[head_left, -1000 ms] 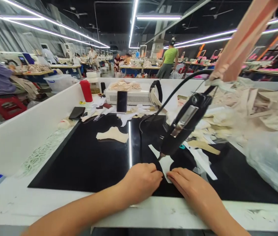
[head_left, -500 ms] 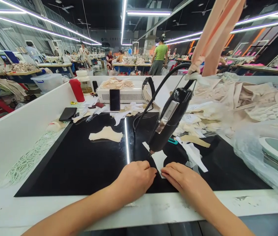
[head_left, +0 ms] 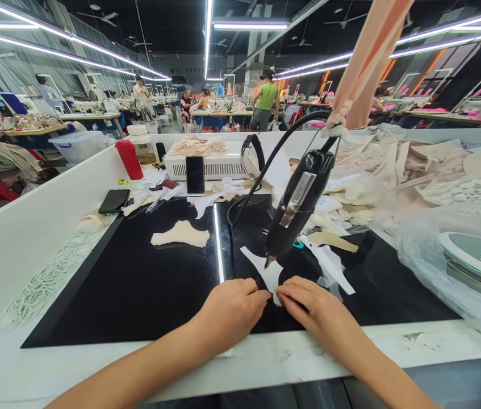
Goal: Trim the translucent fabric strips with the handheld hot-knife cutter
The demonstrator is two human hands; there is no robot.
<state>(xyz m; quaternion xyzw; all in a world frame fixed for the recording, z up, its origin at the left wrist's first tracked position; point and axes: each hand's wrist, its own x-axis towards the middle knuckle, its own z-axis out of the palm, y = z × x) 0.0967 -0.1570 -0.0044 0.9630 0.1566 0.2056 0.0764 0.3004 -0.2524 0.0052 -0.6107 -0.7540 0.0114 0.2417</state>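
A white shaped cut piece (head_left: 269, 277) lies on the black mat (head_left: 146, 301), its near end between my two hands. My left hand (head_left: 238, 307) is closed, thumb and fingertips pinched together at that end's left edge. From the other side, my right hand (head_left: 310, 302) pinches the same end, its fingertips almost touching the left ones. Just above the piece hangs a black hand tool (head_left: 297, 207) with a silver lever, its copper-coloured tip pointing down. Whether the tip touches the piece I cannot tell.
A cream cut piece (head_left: 181, 234) lies to the left. White scraps (head_left: 329, 264) and a plastic-wrapped iron (head_left: 479, 258) are on the right. Behind stand a phone (head_left: 195, 175), a red bottle (head_left: 128, 159) and a white machine box (head_left: 206, 165). Green cord (head_left: 59, 267) lines the left wall.
My fingertips have come closer together at the white piece's near end, which now looks bunched. More of the piece shows beneath the tool's tip. The whole view has shifted slightly.
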